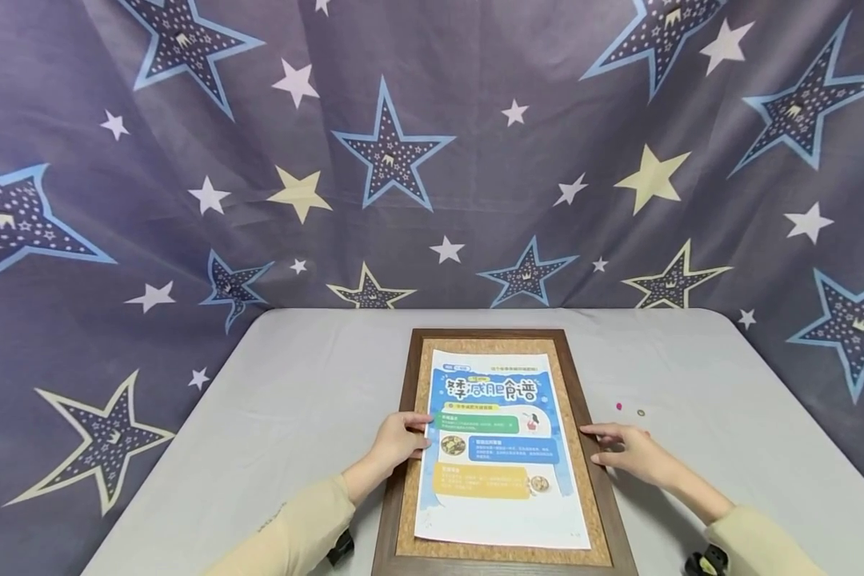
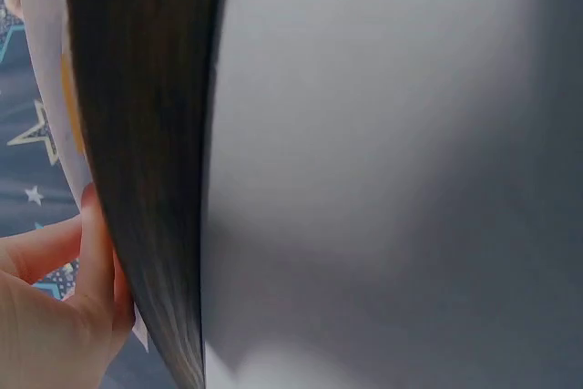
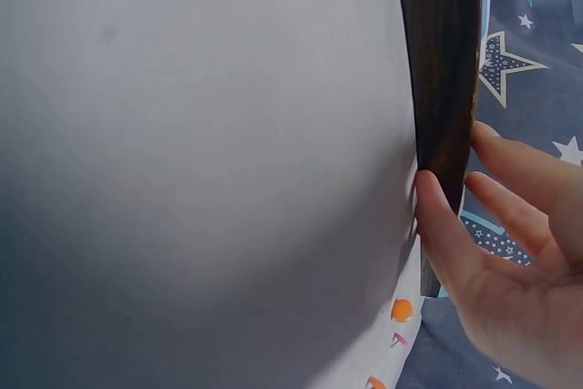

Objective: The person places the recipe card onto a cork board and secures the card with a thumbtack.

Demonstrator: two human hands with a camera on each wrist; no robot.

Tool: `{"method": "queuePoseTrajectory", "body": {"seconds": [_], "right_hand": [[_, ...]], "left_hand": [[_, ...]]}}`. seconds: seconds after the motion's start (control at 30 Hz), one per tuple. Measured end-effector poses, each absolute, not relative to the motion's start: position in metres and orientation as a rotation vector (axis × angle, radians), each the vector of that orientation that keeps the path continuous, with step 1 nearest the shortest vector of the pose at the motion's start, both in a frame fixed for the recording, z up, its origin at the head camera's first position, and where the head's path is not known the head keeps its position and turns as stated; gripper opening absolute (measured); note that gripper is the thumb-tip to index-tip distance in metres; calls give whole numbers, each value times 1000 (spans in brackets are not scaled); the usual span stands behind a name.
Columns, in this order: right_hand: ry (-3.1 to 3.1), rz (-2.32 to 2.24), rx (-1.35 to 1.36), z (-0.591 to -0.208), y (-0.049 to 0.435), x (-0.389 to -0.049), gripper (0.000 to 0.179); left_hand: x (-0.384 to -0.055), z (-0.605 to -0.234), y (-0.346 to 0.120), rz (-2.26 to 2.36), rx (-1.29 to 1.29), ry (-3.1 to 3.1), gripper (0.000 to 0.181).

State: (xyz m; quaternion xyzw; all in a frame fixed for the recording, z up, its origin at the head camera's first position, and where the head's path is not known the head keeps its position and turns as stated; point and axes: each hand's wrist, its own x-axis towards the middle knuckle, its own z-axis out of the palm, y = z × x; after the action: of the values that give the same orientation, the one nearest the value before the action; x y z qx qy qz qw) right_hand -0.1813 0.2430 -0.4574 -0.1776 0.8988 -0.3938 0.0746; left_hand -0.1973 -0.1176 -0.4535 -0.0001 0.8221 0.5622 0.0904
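A dark wood-framed corkboard [image 1: 568, 376] lies on the grey-covered table. On its cork sits a printed sheet of paper [image 1: 490, 520] with blue, green and yellow blocks and a large Chinese heading. My left hand [image 1: 398, 438] pinches the sheet's left edge with thumb and forefinger, about midway up; the frame passes just in front of it in the left wrist view. At the opposite side, my right hand [image 1: 634, 456] holds the frame's right edge, its thumb [image 3: 435, 202] against the outer side and its fingers at the top face.
Small colourful pins lie on the table right of the board; an orange pin [image 3: 402, 310] and a pink pin [image 3: 399, 340] show in the right wrist view. A star-patterned curtain [image 1: 475, 216] hangs behind the table. Black devices sit by both wrists.
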Motion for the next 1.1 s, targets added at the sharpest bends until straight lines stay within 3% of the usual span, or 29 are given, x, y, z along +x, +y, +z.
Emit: {"method": "queuePoseTrajectory", "body": {"seconds": [0.37,0.6,0.83,1.1], "right_hand": [[2700,-1170,-507,-454,243,-180,45],[2610,-1152,-665,-450,249,-180,42],[2518,-1177,-872,-435,263,-190,27],[2643,-1131,-786,-422,272,-204,25]], "left_hand": [[-199,-455,-117,1604,120,2505,35],[-201,-456,-126,1355,452,2755,27],[-210,-451,-135,1205,629,2799,21],[-219,-438,-145,922,877,2811,31]]}}
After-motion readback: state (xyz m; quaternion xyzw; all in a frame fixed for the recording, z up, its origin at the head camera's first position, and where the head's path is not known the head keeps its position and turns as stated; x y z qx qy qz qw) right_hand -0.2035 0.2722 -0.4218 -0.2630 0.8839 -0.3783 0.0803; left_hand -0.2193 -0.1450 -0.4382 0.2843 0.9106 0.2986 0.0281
